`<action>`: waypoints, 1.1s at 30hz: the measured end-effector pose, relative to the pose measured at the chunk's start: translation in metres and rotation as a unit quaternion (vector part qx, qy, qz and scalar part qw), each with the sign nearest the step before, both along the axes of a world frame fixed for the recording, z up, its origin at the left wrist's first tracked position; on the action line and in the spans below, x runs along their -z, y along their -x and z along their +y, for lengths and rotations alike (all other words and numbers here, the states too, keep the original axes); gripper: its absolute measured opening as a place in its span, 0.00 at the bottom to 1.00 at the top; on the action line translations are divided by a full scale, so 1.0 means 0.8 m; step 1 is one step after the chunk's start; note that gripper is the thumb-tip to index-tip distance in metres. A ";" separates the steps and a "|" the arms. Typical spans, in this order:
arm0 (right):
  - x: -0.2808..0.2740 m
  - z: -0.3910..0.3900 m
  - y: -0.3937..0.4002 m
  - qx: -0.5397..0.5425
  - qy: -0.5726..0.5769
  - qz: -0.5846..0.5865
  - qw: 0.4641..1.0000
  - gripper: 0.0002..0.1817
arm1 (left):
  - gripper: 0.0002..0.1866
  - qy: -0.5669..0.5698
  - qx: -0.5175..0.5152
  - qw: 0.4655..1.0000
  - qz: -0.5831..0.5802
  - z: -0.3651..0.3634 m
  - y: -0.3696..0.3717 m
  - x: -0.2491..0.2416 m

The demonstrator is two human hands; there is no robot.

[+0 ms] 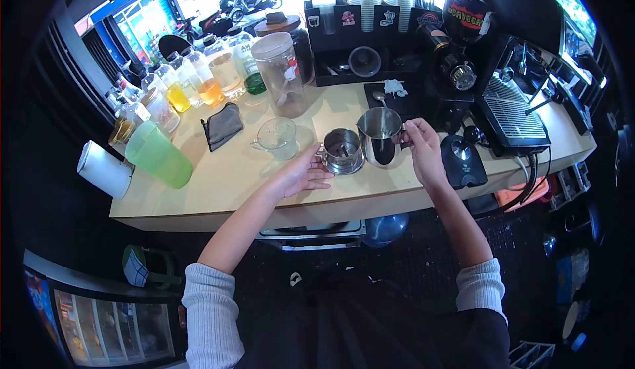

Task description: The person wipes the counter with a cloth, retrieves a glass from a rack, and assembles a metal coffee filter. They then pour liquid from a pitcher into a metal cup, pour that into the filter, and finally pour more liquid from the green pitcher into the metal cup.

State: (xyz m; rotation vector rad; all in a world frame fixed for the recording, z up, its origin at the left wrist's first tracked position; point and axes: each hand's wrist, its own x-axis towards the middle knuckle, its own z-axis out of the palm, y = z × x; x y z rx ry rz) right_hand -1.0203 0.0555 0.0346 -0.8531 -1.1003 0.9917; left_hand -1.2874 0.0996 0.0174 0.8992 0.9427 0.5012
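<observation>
- Right grip [424,145]: closed around the handle of the steel pitcher [382,147], fingers curled at its right side.
- Steel pitcher: at the right-middle of the counter [254,187], roughly upright, mouth up, just beside the metal filter cup. Can't tell from this view whether its base touches the counter.
- Left grip [303,176]: at the left side of the metal filter cup [342,154]. Thumb side at the cup's small handle, other fingers stretched out by the base. Can't tell if it's actually pinching.
- Metal filter cup: upright, open top, wide flange at the base, small post visible inside. Sits between the left grip and the steel pitcher.
- Glass cup [278,141]: left of the filter cup, on the counter, own handle pointing left.
- Clear canister [279,81]: lidded, standing behind the glass cup.
- Grey cloth [223,124]: lying flat-ish, left of the glass cup.
- Green jug [159,154] and white container [104,169]: left end, well apart from both grips.
- Bottles [210,92]: row along the back left, some with yellow, orange or green liquid.
- Spoon [379,96] and white cloth [395,88]: behind the steel pitcher.
- Black stand [463,170]: just right of the right grip; espresso machine [512,121] beyond it.
</observation>
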 end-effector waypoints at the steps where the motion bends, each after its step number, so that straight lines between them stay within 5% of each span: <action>1: 0.004 0.005 -0.002 -0.007 -0.005 -0.002 1.000 0.09 | 0.31 -0.005 -0.013 1.000 0.019 -0.003 -0.003 -0.004; 22: 0.026 0.016 -0.024 -0.036 0.015 0.011 0.999 0.09 | 0.24 -0.060 -0.042 0.995 0.060 0.005 -0.027 -0.011; 33: 0.055 0.013 -0.044 -0.010 0.007 0.008 1.000 0.09 | 0.31 -0.088 -0.031 0.992 0.085 0.001 -0.032 -0.021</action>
